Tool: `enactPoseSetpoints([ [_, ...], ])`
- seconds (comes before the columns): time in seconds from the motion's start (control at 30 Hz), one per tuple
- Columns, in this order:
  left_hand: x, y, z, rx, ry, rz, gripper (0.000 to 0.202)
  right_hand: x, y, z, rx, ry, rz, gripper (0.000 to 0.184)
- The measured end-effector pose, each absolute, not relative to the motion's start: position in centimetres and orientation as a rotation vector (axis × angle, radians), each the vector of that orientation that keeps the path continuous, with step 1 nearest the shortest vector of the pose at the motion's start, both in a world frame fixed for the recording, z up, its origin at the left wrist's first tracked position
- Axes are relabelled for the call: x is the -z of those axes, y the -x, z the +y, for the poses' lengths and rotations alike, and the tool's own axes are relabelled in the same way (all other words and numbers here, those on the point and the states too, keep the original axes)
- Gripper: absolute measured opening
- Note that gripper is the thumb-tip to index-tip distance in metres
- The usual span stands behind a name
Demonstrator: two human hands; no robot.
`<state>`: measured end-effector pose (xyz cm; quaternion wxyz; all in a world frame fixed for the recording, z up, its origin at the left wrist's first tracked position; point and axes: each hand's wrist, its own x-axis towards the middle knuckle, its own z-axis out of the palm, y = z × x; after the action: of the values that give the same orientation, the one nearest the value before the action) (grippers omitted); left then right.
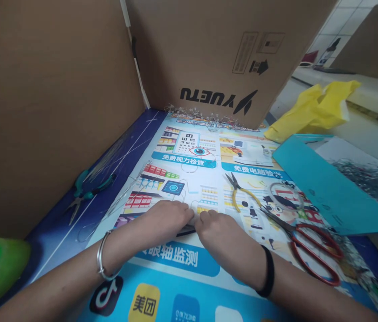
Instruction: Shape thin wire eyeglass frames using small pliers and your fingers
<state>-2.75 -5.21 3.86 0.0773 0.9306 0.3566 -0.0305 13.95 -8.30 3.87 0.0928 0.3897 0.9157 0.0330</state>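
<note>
Left edge: green tape roll (6,273) near the tall cardboard (51,112), which closes this side.
Teal pliers (88,195): on the table (71,246), near the cardboard.
Left hand (167,218): fingers curled, tips close to the right hand (217,228); any pinched piece is hidden.
Wire (186,190): just beyond the fingers; whether it is held, I cannot tell.
Right hand: fingers curled likewise, grip unclear.
Room for moving: some beyond the hands; yellow-handled pliers (235,186) and red-handled scissors (294,230) narrow the right.
Surface: printed sheet (175,278).
Room: white tiles (353,18), upper right.
</note>
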Motion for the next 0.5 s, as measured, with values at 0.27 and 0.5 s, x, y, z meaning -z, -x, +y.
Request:
enactPoseSetpoints([
  [0.27,-3.4,3.0,-5.1,0.073,-2.822,1.014,0.015,-2.6,-14.0,-8.6,-0.295,-1.094,2.817,0.018],
  [0.5,-4.3,2.7,-5.1,0.118,-2.763,1.001,0.023,-3.5,-14.3,-8.2,-0.114,-1.091,2.821,0.015],
])
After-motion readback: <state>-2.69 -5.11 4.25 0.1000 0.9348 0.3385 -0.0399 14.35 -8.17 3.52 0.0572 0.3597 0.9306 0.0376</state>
